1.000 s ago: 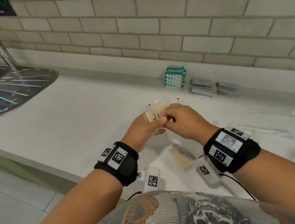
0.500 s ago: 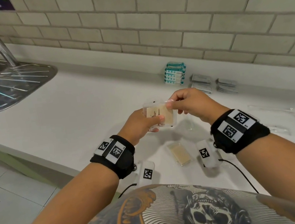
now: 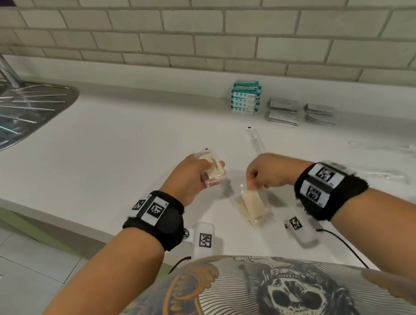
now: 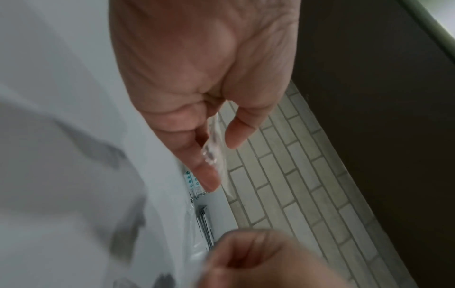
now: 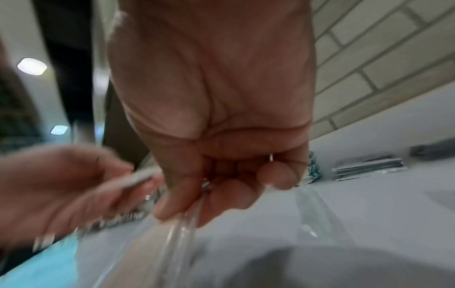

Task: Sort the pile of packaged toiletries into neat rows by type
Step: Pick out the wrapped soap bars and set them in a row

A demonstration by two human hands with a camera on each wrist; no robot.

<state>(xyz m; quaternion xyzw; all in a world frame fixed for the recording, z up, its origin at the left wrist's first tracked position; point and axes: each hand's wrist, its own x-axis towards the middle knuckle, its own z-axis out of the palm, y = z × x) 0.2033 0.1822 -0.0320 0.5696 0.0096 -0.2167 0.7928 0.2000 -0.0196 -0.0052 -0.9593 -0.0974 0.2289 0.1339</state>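
Since half a second ago the two hands have parted: then both met on one clear packet held up over the table, now the right hand [image 3: 271,171] has dropped toward the near edge and the left hand [image 3: 191,177] stays raised with its own load.

Left hand: fingers curled round a small stack of clear plastic packets [image 3: 213,169], each holding a flat beige piece. The left wrist view shows thumb and forefinger closed on a clear wrapper edge [image 4: 214,148]; grip tight on the plastic.

Right hand: fingers bunched, pinching the top edge of another clear beige-filled packet [image 3: 253,202]. That packet hangs tilted, its lower end over or on a second beige packet [image 3: 258,220] lying flat on the white table [image 3: 122,154]; contact cannot be told. The right wrist view is blurred, but thumb and fingertips close on clear film [image 5: 187,220].

Landmark, the teal-and-white packet stack [image 3: 245,97] by the brick wall: two stacks of grey sachets [image 3: 282,111] [image 3: 319,113] sit just to its right in a row. A long clear-wrapped item [image 3: 254,139] lies nearer the person than the teal stack, between it and the right hand. More clear wrapped pieces [image 3: 389,148] lie well to the right of it. Both held packets are well apart from the teal stack, toward the person.
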